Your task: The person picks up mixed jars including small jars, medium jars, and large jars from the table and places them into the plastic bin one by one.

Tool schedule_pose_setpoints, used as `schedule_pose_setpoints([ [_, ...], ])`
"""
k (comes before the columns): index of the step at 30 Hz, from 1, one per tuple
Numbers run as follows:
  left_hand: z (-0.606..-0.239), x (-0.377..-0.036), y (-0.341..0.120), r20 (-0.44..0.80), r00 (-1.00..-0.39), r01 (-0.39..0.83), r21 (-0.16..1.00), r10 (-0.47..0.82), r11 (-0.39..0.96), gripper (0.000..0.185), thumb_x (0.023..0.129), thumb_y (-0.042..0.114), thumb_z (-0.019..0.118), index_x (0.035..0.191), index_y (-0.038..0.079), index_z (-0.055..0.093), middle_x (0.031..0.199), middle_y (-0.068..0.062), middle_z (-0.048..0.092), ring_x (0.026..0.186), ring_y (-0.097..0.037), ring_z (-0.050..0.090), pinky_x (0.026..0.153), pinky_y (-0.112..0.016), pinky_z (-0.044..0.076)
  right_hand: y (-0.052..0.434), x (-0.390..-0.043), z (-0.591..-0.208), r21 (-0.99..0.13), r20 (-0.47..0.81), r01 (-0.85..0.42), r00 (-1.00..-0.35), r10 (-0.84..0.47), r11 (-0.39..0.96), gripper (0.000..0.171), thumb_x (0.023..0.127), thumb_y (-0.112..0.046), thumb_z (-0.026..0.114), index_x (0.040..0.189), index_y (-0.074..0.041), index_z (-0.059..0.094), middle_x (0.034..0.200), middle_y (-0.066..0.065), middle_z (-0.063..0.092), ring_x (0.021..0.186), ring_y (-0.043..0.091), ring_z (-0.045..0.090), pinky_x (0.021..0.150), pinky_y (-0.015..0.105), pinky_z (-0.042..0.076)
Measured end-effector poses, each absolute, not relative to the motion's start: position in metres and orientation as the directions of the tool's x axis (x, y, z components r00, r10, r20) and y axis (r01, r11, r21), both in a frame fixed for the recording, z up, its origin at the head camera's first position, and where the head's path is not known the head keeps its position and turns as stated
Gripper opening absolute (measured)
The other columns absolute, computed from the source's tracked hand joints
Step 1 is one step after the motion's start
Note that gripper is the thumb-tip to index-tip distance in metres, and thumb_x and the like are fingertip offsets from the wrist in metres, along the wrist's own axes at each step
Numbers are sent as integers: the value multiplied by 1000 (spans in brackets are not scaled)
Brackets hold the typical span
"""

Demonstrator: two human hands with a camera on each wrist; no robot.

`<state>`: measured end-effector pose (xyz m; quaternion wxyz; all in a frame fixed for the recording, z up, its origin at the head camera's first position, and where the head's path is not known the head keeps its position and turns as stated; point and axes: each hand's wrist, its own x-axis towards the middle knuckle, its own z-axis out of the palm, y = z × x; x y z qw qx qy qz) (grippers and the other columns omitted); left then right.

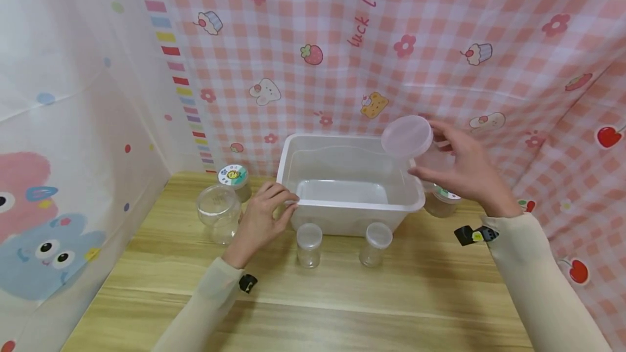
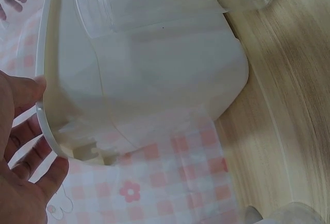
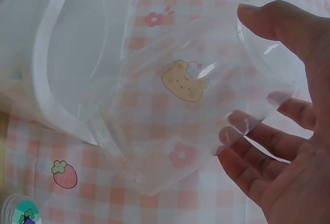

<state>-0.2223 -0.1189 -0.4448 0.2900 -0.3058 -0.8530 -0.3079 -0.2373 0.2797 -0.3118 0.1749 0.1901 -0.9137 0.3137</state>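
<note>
My right hand (image 1: 464, 170) grips a clear jar with a pale pink, frosted-looking round end (image 1: 407, 136), tilted over the right end of a white plastic bin (image 1: 342, 224). In the right wrist view, the thumb lies on one side of the see-through jar (image 3: 180, 126) and the fingers on the other. My left hand (image 1: 264, 219) pinches the bin's rim at its front left corner; in the left wrist view, thumb and fingertips meet at the rim (image 2: 42, 121). The bin's visible floor is bare.
Two small lidded jars (image 1: 310, 243) (image 1: 374, 243) stand before the bin. A larger clear jar (image 1: 218, 216) and a jar with a printed lid (image 1: 233, 176) stand left; another printed-lid jar (image 1: 442, 203) stands right. A checked cloth (image 1: 332, 86) hangs behind the wooden table (image 1: 323, 314).
</note>
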Motion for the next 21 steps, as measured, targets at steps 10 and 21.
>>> schedule_pose_setpoints([
  [10, -446, -223, -119, 686, -642, 703, 350, 343, 619, 8, 90, 12, 79, 97, 12, 76, 96, -1, 71, 98, -19, 61, 84, -35, 55, 271, -253, -310, -491, 250, -401, -915, -315, 774, 88, 75, -39, 91, 150, -19, 49, 139, 8, 62, 120, 35, 60, 101, 57, 50],
  [21, -447, -223, -119, 687, -639, 705, 343, 346, 621, 9, 89, 12, 80, 97, 12, 75, 98, 0, 72, 99, -19, 61, 85, -35, 55, 254, -267, -313, -465, 181, -419, -907, -379, 780, 90, 76, -34, 91, 152, -19, 46, 139, 10, 60, 123, 35, 59, 102, 58, 50],
])
